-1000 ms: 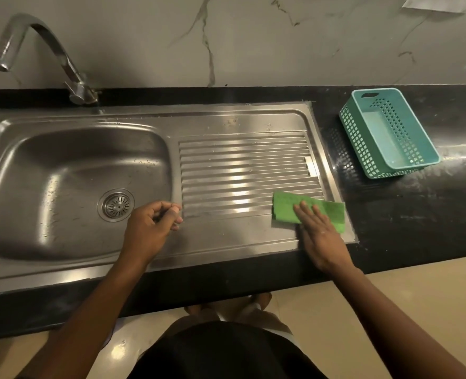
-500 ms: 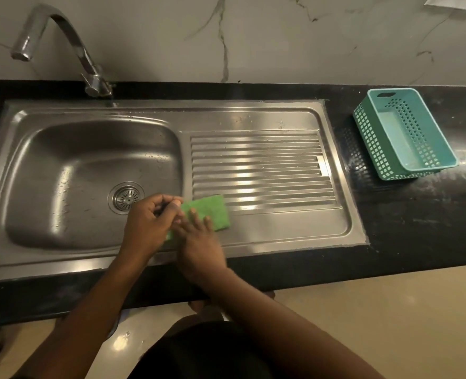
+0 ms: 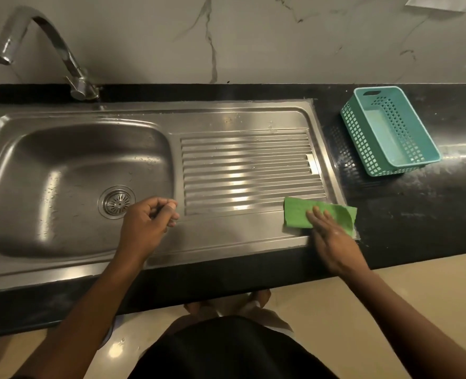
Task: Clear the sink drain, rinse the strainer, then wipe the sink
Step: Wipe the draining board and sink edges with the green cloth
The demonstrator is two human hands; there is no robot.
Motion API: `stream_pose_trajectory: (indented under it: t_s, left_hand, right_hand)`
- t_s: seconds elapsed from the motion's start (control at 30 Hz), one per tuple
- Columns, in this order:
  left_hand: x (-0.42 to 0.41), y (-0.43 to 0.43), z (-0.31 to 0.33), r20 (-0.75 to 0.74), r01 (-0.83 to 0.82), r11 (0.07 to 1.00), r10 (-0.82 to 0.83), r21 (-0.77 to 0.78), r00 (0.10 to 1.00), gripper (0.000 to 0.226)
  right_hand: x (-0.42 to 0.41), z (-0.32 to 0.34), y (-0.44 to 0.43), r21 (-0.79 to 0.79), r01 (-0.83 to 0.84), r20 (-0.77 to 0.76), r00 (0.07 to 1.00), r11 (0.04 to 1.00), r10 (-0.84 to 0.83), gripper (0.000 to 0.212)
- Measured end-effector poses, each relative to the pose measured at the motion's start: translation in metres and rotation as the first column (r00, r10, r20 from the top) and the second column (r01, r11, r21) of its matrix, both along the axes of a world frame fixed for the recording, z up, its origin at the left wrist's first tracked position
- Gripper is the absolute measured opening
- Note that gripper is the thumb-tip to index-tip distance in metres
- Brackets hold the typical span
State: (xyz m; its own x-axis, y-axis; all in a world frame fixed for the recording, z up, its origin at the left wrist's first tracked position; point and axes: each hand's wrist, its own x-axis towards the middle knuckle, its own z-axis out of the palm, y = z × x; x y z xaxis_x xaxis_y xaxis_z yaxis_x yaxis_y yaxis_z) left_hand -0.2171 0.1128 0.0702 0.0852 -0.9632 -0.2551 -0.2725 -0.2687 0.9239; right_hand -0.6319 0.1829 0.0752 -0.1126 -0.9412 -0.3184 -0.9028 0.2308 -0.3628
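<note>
A steel sink (image 3: 62, 165) with a ribbed drainboard (image 3: 248, 170) is set in a black counter. The round strainer (image 3: 117, 202) sits in the drain of the basin. A green cloth (image 3: 297, 212) lies flat at the drainboard's near right corner, partly over the sink's edge. My right hand (image 3: 327, 233) presses down on the cloth with flat fingers. My left hand (image 3: 147, 222) rests loosely curled on the sink's front rim, just right of the strainer, with nothing seen in it.
A curved tap (image 3: 35, 42) stands at the back left of the basin. A teal plastic basket (image 3: 387, 129) sits on the black counter (image 3: 417, 214) to the right. A marble wall rises behind. Floor and my feet show below the counter edge.
My right hand has slid the green cloth from beside the left hand back to the drainboard's right corner. The left hand has stayed on the front rim.
</note>
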Motion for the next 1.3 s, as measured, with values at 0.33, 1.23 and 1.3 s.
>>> stream_pose_trajectory:
  t_s: [0.33, 1.23, 1.3]
  left_hand:
    - [-0.023, -0.004, 0.008, -0.019, 0.006, 1.000, -0.006, -0.012, 1.000, 0.013]
    - [-0.056, -0.023, -0.007, -0.029, 0.095, 0.995, -0.096, -0.021, 0.995, 0.016]
    - [-0.054, -0.024, -0.004, -0.019, 0.074, 0.997, -0.075, -0.016, 0.997, 0.016]
  right_hand:
    - [0.197, -0.032, 0.014, -0.079, -0.280, 0.089, 0.954, 0.957, 0.286, 0.057]
    - [-0.046, -0.007, -0.007, 0.020, -0.126, -0.320, 0.939, 0.992, 0.125, 0.058]
    - [-0.043, 0.000, -0.026, 0.010, -0.146, -0.307, 0.941, 0.989, 0.142, 0.062]
